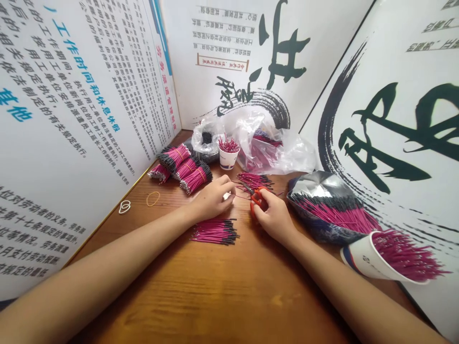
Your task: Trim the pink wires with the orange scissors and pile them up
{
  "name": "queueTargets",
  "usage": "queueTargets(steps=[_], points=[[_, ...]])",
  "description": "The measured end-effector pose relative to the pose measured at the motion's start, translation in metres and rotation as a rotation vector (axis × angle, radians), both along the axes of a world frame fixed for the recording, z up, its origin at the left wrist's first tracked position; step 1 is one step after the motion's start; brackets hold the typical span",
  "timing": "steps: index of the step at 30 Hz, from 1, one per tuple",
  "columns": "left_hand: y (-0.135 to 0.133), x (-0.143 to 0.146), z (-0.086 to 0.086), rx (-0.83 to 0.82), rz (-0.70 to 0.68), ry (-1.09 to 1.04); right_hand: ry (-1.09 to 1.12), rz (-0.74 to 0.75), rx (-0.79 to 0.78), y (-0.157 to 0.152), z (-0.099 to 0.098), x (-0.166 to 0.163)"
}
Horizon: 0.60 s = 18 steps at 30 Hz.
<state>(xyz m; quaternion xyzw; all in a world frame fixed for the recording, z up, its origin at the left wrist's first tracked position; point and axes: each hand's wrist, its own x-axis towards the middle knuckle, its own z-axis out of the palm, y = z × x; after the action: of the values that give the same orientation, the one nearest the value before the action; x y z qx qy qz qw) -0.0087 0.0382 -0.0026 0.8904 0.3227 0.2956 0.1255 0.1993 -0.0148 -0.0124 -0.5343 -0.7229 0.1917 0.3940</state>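
My right hand (274, 215) is closed around the red-orange handles of small scissors (258, 195), their dark blades pointing left and away from me. Opposite the blades, my left hand (215, 198) pinches a thin pink wire (242, 197) that stretches toward the scissors; something white shows at the fingertips, too small to name. Just below my left hand lies a flat row of pink wires (215, 231) with black ends. Beyond the scissors is a loose pile of similar wires (254, 180).
Rubber-banded wire bundles (186, 167) are stacked at the back left. A paper cup of wires (228, 157) stands beside clear plastic bags (287, 153). On the right are an open bag (322, 208) and a tipped cup (362, 258), both holding wires. Rubber bands (153, 198) lie left. Printed panels surround the table (201, 296).
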Motion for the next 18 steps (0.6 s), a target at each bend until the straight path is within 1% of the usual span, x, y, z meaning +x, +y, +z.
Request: queueTargets(steps=[7, 10, 18], points=[[-0.0008, 0.0020, -0.0030, -0.014, 0.027, 0.022, 0.089, 0.030, -0.037, -0.0003, -0.0004, -0.0025], [-0.0020, 0.0023, -0.0029, -0.037, 0.013, 0.038, 0.091, 0.018, -0.030, 0.0006, -0.0019, -0.0021], [-0.0010, 0.0001, -0.0023, -0.089, 0.036, 0.008, 0.073, 0.034, -0.019, 0.0001, -0.0019, -0.0013]])
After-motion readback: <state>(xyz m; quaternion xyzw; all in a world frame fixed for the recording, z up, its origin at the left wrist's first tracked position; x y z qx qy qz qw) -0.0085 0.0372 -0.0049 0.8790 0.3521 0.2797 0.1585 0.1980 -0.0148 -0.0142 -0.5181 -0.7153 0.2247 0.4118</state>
